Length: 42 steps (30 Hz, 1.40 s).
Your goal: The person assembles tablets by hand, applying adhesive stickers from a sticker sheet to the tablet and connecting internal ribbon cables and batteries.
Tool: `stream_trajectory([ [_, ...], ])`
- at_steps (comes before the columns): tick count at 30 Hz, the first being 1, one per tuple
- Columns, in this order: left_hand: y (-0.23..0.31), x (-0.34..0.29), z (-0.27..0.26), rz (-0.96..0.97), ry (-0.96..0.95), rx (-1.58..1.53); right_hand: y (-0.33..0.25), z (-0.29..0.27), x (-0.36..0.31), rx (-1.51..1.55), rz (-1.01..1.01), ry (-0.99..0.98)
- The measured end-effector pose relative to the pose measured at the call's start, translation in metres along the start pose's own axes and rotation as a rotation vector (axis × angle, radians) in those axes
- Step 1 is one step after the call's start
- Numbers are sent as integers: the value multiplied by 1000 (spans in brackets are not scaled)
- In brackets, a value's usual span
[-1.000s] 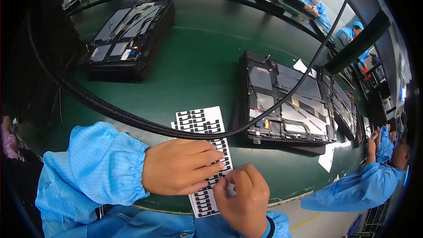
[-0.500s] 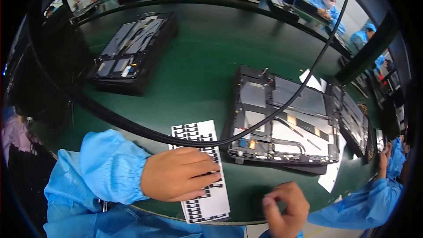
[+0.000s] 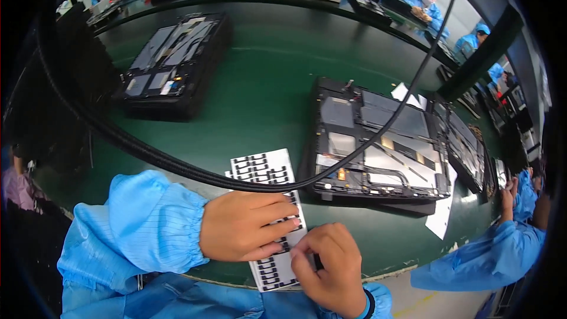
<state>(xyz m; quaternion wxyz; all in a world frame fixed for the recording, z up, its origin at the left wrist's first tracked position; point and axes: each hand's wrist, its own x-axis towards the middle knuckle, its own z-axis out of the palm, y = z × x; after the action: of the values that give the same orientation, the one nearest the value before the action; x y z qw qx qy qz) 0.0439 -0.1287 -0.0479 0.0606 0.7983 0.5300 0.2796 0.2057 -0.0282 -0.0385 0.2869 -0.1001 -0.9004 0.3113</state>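
Left hand (image 3: pixel 251 225) lies palm down across the white sheet (image 3: pixel 283 269), fingers slightly apart, sheet running right to the table's (image 3: pixel 271 94) near edge. Right hand (image 3: pixel 332 263) is curled at the sheet's right side, thumb bent towards forefinger; whether they pinch a black tab (image 3: pixel 269 271), I can't tell! Here's the danger: if my left palm lifts, a tug could skid the sheet off the near edge. A sticky tab could fold or cling to skin. And that cable (image 3: pixel 271 188), if it hangs low, could snag my left sleeve (image 3: pixel 153 224).
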Motion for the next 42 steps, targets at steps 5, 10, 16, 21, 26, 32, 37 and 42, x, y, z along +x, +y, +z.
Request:
stream_trajectory([
  [5, 2, 7, -2, 66, 57, -2, -1, -77, -10, 268, 382, 10],
  [10, 19, 72, -11, 318, 50, 68, 65, -136, -9, 300, 476, 364],
  [16, 2, 122, 33, 251, 70, 358, 92, -119, 10, 153, 412, 229],
  [21, 9, 137, 21, 215, 31, 363, 94, -132, 10, 297, 381, 222],
  [26, 19, 143, 55, 116, 355, 177, 97, -134, 13, 264, 333, 178],
  [32, 26, 139, 64, -55, 476, -85, 94, -133, 13, 182, 368, 147],
  [37, 30, 154, 49, 68, 192, 17, 92, -136, 11, 155, 361, 148],
  [42, 25, 153, 65, 54, 262, 72, 100, -139, 9, 180, 300, 150],
])
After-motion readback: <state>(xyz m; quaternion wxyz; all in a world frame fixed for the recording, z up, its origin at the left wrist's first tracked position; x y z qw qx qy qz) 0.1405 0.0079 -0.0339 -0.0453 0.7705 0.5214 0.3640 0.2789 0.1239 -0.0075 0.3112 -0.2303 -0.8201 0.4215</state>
